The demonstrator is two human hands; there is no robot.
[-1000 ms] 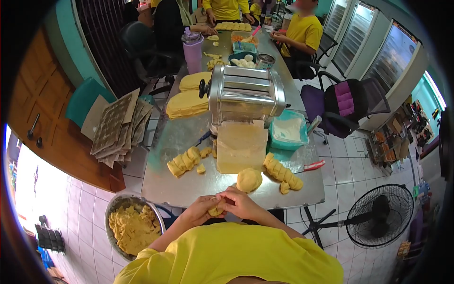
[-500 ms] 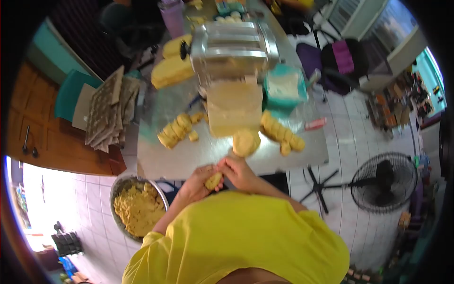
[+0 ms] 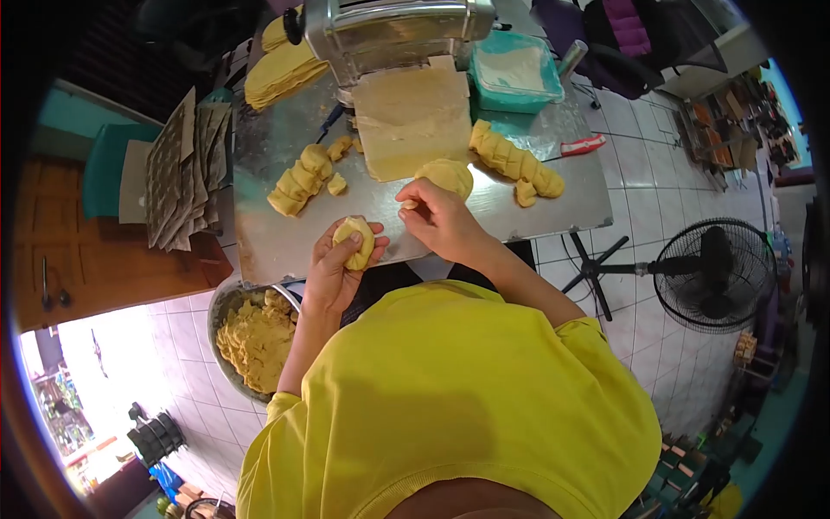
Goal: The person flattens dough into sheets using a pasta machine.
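Note:
My left hand [image 3: 333, 270] is closed around a yellow dough piece [image 3: 354, 243] at the table's near edge. Between the fingertips of my right hand [image 3: 441, 222] is a small dough bit [image 3: 410, 205]. Just beyond it, a flattened round of dough [image 3: 446, 176] lies by the front of a pale board [image 3: 413, 117], which leads up to a metal roller machine [image 3: 402, 35]. A row of dough pieces [image 3: 299, 181] sits on the left of the table, with another row [image 3: 516, 158] on the right.
Stacked dough sheets [image 3: 284, 73] lie at the back left, and a teal tub of white powder [image 3: 516, 73] at the back right. A red-handled tool [image 3: 582, 145] rests near the right edge. A bowl of dough [image 3: 256, 341] stands below left; a fan [image 3: 711, 275] is at right.
My hands have moved apart, the left holding the larger dough piece and the right a small bit. The camera view has shifted, so the table appears higher in the frame.

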